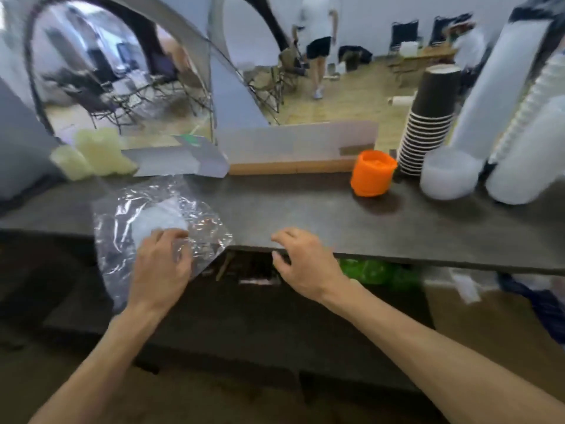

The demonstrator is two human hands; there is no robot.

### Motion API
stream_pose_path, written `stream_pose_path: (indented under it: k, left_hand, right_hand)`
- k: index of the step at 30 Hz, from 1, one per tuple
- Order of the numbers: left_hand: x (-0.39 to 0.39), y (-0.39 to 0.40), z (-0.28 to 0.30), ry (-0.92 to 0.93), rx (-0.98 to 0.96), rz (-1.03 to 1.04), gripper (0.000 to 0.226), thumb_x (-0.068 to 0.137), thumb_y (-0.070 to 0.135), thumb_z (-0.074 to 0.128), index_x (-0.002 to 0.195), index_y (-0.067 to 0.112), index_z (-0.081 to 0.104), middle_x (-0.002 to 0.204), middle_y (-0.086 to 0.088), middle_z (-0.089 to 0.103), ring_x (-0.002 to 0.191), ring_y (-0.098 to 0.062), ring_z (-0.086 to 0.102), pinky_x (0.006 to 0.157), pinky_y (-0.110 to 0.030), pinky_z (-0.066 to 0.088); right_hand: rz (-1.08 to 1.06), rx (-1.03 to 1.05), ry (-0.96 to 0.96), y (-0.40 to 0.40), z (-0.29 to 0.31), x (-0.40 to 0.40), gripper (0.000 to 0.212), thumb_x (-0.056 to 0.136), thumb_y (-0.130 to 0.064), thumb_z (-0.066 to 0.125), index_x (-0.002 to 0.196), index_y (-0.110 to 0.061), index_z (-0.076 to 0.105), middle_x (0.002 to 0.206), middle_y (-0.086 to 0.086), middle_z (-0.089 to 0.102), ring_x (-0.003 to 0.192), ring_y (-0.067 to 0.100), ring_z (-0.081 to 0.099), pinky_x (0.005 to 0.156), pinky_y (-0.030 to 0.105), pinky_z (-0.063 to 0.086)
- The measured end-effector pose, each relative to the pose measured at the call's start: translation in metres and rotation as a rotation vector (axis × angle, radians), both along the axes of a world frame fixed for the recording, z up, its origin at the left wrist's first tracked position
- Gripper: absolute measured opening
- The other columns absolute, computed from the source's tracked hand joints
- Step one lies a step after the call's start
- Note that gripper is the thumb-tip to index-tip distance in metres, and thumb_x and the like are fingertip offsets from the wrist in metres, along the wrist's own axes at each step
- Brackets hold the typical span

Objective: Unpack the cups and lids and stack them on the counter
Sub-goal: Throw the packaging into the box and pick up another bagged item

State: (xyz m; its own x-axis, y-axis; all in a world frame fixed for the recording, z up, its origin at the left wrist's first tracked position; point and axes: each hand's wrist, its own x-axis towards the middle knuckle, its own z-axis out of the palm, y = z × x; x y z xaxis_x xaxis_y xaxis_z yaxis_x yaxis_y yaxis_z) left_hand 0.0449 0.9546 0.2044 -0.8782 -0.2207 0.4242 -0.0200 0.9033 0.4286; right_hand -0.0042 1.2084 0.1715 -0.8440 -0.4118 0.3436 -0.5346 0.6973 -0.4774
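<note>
the left hand (162, 264) pinches a clear plastic bag (159, 221) of white lids (159, 223) lying at the counter's (305, 209) near edge, left of centre; the right hand (301, 260) hovers just beside it, fingers loosely curled and holding nothing. this looks like the unpacking step, so next the bag likely needs opening and the lids drawing out toward the stacks (428, 123) at far right.

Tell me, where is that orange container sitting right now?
In the head view, the orange container stands on the counter toward the right, just left of the stack of dark paper cups.
</note>
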Motion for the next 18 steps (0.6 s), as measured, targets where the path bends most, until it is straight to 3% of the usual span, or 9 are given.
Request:
stream_pose_path:
  k: [2, 4, 6, 8, 11, 13, 15, 18]
  left_hand:
    - [0.004, -0.055, -0.011, -0.183, -0.055, 0.054, 0.042, 0.09, 0.035, 0.07, 0.124, 0.011, 0.063, 0.124, -0.014, 0.061, 0.119, -0.035, 0.055, 0.103, -0.049, 0.042]
    - [0.008, -0.086, -0.028, -0.372, -0.208, 0.043, 0.092, 0.075, 0.073, 0.067, 0.147, 0.021, 0.041, 0.147, -0.013, 0.044, 0.138, -0.032, 0.04, 0.113, -0.054, 0.031]
    - [0.008, -0.101, -0.049, -0.513, -0.332, 0.087, 0.121, 0.064, 0.078, 0.071, 0.158, 0.027, 0.014, 0.161, -0.012, 0.019, 0.151, -0.033, 0.018, 0.117, -0.062, 0.016]
    - [0.003, -0.111, -0.063, -0.494, -0.337, 0.125, 0.111, 0.073, 0.052, 0.081, 0.156, 0.024, 0.013, 0.159, -0.015, 0.023, 0.148, -0.036, 0.025, 0.113, -0.068, 0.022]
    - [-0.009, -0.126, -0.063, -0.248, -0.184, 0.139, 0.047, 0.086, 0.009, 0.068, 0.13, 0.014, 0.054, 0.12, -0.016, 0.063, 0.11, -0.037, 0.06, 0.098, -0.055, 0.046]
    - [-0.012, -0.132, -0.055, -0.133, -0.054, 0.083, 0.021, 0.09, 0.001, 0.059, 0.107, 0.009, 0.069, 0.101, -0.011, 0.065, 0.093, -0.032, 0.062, 0.087, -0.045, 0.05]
    - [-0.01, -0.131, -0.048, -0.056, 0.046, 0.015, 0.018, 0.094, 0.0, 0.057, 0.1, 0.008, 0.072, 0.098, -0.005, 0.063, 0.088, -0.021, 0.059, 0.082, -0.033, 0.048]
    - [-0.003, -0.118, -0.043, 0.064, 0.104, -0.107, 0.024, 0.093, -0.006, 0.056, 0.104, 0.006, 0.073, 0.1, -0.001, 0.062, 0.089, -0.009, 0.055, 0.084, -0.017, 0.047]
  right_hand:
    - [0.073, 0.044, -0.042, -0.062, 0.005, -0.006, 0.045, 0.097, -0.028, 0.057, 0.14, -0.017, 0.055, 0.143, 0.007, 0.055, 0.129, 0.027, 0.052, 0.108, 0.04, 0.042]
    - [0.107, 0.099, -0.082, -0.11, 0.006, -0.011, 0.056, 0.097, -0.029, 0.058, 0.15, -0.022, 0.042, 0.158, 0.009, 0.039, 0.143, 0.027, 0.039, 0.116, 0.043, 0.035]
    - [0.118, 0.161, -0.122, -0.143, 0.002, -0.015, 0.062, 0.098, -0.031, 0.057, 0.155, -0.025, 0.033, 0.163, 0.01, 0.028, 0.148, 0.028, 0.032, 0.119, 0.045, 0.031]
    - [0.122, 0.216, -0.162, -0.162, -0.004, -0.018, 0.063, 0.099, -0.032, 0.056, 0.156, -0.027, 0.03, 0.165, 0.01, 0.025, 0.149, 0.029, 0.03, 0.12, 0.047, 0.03]
    - [0.102, 0.221, -0.19, -0.172, -0.011, -0.026, 0.057, 0.099, -0.039, 0.054, 0.152, -0.029, 0.036, 0.164, 0.009, 0.028, 0.147, 0.029, 0.033, 0.118, 0.048, 0.033]
    - [0.053, 0.168, -0.219, -0.172, -0.012, -0.032, 0.057, 0.099, -0.049, 0.051, 0.151, -0.029, 0.041, 0.162, 0.007, 0.033, 0.145, 0.027, 0.037, 0.116, 0.048, 0.036]
    - [0.006, 0.061, -0.291, -0.172, -0.007, -0.034, 0.063, 0.097, -0.059, 0.049, 0.151, -0.026, 0.042, 0.158, 0.003, 0.041, 0.141, 0.023, 0.043, 0.115, 0.045, 0.038]
    - [-0.04, -0.203, -0.479, -0.18, 0.005, -0.035, 0.07, 0.096, -0.063, 0.049, 0.151, -0.022, 0.04, 0.147, -0.006, 0.05, 0.132, 0.016, 0.048, 0.109, 0.036, 0.038]
